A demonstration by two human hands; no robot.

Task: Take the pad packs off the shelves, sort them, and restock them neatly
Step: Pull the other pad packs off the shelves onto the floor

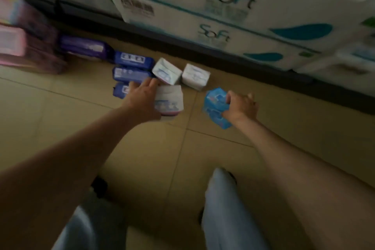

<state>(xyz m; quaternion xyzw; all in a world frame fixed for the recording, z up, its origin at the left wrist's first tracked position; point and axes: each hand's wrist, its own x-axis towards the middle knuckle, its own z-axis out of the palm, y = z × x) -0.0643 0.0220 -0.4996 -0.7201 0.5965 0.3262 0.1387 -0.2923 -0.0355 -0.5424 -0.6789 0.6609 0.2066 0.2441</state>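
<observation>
Two big white "Soft" cartons (203,6) stacked on low shelf, top of view. Tan tile floor (152,158) below w/ packs laid out. Pink/purple packs (22,44) far left, then purple pack (85,46), three dark blue packs (132,60) in a column, two white packs (195,76) beside them. L hand (142,99), fingers spread, holds white-pink pack (169,100). R hand (241,106), fingers curled, grips light blue pack (216,107) just above floor.

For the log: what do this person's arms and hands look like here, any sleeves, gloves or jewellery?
Both forearms are bare up to the frame edge, with no sleeves in view. The left hand and right hand wear no gloves. No watch or bracelet shows at the wrists; the blur hides any rings.
</observation>
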